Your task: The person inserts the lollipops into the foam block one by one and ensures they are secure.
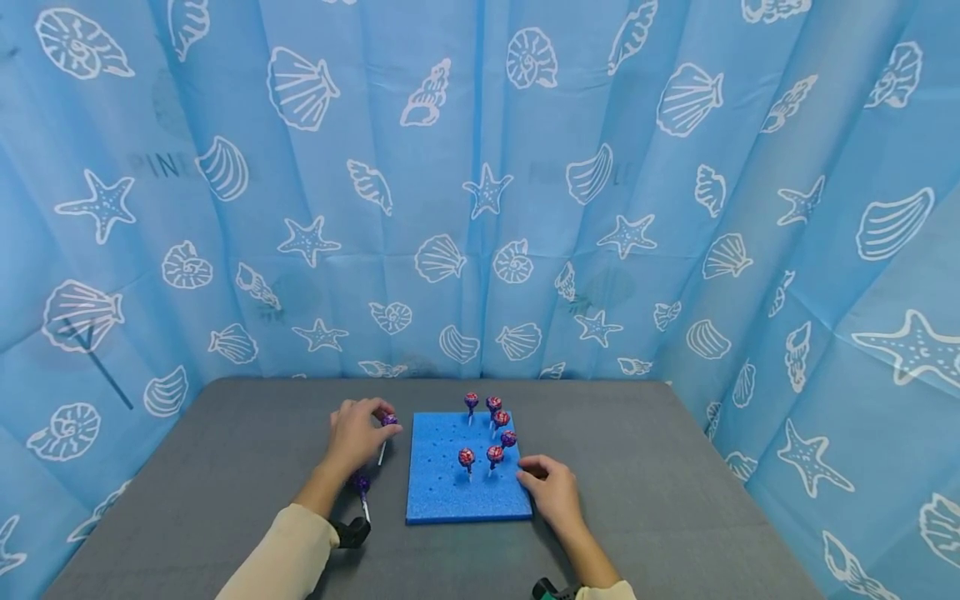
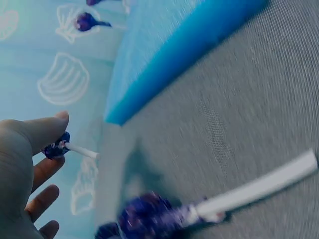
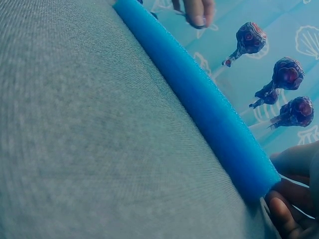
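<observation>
My left hand (image 1: 352, 437) pinches a purple-wrapped lollipop (image 1: 389, 420) by its head between thumb and fingers, left of the blue foam board (image 1: 435, 500). Its white stick (image 2: 82, 150) points away from the hand in the left wrist view. At the board's right edge is my right hand (image 1: 553, 490), with thumb and fingers holding that edge near the front corner. Several red and purple lollipops, among them a front one (image 1: 467, 457), stand upright in the board by their sticks. Small holes dot the board's left half.
Another purple lollipop (image 1: 361, 483) lies on the grey table (image 1: 637, 500), beneath the left wrist, its white stick toward the front. Behind the table hangs a blue curtain (image 1: 480, 275) with white shells and starfish.
</observation>
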Tool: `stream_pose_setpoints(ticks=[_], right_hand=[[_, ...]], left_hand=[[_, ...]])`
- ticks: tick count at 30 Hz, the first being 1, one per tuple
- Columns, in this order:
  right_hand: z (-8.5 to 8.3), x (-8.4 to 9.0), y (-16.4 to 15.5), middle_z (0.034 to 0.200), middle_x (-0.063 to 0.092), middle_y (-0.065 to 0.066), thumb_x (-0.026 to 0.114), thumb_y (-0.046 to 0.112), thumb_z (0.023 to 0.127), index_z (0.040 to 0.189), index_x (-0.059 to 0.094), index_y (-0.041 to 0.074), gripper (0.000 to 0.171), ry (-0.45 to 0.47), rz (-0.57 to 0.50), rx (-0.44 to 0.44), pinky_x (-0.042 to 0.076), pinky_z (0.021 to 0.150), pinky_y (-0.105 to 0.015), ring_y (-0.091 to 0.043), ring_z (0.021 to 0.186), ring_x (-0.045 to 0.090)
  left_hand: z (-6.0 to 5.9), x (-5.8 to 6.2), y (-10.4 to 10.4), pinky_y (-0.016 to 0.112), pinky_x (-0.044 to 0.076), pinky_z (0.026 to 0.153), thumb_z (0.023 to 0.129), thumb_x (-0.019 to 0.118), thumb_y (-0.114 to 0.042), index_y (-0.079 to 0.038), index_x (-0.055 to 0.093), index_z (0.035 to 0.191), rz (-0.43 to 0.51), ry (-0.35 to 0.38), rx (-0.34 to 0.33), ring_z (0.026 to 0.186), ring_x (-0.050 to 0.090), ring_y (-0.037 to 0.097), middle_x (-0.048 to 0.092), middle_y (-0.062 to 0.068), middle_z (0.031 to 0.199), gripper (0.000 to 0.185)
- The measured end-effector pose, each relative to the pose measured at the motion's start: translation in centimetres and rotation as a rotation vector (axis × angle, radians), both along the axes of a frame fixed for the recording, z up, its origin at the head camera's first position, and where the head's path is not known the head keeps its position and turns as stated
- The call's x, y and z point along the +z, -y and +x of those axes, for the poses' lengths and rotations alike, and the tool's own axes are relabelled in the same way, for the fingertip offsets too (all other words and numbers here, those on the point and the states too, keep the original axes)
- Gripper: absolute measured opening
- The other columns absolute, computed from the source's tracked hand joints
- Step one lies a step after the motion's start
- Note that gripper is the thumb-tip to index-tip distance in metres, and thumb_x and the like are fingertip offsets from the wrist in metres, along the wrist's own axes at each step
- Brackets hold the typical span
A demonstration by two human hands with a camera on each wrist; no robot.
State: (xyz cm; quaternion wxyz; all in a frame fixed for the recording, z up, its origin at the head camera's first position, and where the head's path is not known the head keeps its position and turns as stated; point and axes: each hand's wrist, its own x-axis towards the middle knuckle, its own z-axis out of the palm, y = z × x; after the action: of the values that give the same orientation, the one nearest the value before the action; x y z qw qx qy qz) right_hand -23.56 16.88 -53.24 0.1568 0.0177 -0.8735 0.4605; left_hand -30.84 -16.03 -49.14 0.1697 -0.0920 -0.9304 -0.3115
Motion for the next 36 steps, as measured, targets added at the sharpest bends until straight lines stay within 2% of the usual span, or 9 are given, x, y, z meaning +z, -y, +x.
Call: stream_pose_setpoints(ticks=[11,18,26,29,36], right_hand=[[-0.2,-0.1,-0.1,0.09,0.069,-0.003,0.073,0.007,0.086,0.096,0.074,0.006,0.01,0.021,0.0,-0.01,0.05,0.072,-0.035,-0.018,0.081,0.06],[-0.2,-0.2,0.0,0.088,0.069,-0.003,0.074,0.007,0.085,0.095,0.074,0.006,0.01,0.009,0.004,-0.014,0.05,0.07,-0.034,-0.017,0.079,0.06],[0.1,0.0,0.1,0.089,0.069,-0.004,0.074,0.007,0.086,0.096,0.073,0.005,0.011,-0.003,0.005,0.001,0.051,0.071,-0.034,-0.019,0.08,0.06],[0.1,0.1,0.0,0.089,0.069,-0.004,0.073,0.007,0.086,0.096,0.073,0.005,0.01,0.001,0.006,-0.006,0.051,0.071,-0.034,-0.019,0.08,0.06],[-0.1,-0.1,0.0,0.089,0.069,-0.003,0.074,0.007,0.086,0.096,0.074,0.007,0.01,0.01,0.013,-0.011,0.051,0.072,-0.035,-0.018,0.081,0.061]], left_hand=[[1.4,1.0,-3.0,0.054,0.028,0.095,0.081,0.081,-0.026,-0.017,0.067,0.095,0.108,-0.031,-0.071,0.106,0.05,0.03,0.064,-0.006,0.085,0.021],[2.1,0.3,-4.6,0.053,0.03,0.096,0.079,0.082,-0.027,-0.019,0.066,0.093,0.136,-0.024,-0.069,0.105,0.051,0.027,0.063,-0.007,0.087,0.023],[2.7,-0.1,-5.8,0.05,0.033,0.092,0.078,0.084,-0.025,-0.02,0.063,0.09,0.192,-0.055,-0.066,0.101,0.051,0.026,0.063,-0.006,0.087,0.024],[2.9,-0.2,-6.2,0.047,0.033,0.09,0.078,0.084,-0.023,-0.019,0.063,0.089,0.191,-0.079,-0.06,0.098,0.051,0.024,0.063,-0.006,0.086,0.025],[3.0,-0.7,-6.8,0.045,0.034,0.088,0.077,0.085,-0.025,-0.019,0.062,0.088,0.127,-0.175,-0.056,0.093,0.052,0.022,0.062,-0.006,0.083,0.026]])
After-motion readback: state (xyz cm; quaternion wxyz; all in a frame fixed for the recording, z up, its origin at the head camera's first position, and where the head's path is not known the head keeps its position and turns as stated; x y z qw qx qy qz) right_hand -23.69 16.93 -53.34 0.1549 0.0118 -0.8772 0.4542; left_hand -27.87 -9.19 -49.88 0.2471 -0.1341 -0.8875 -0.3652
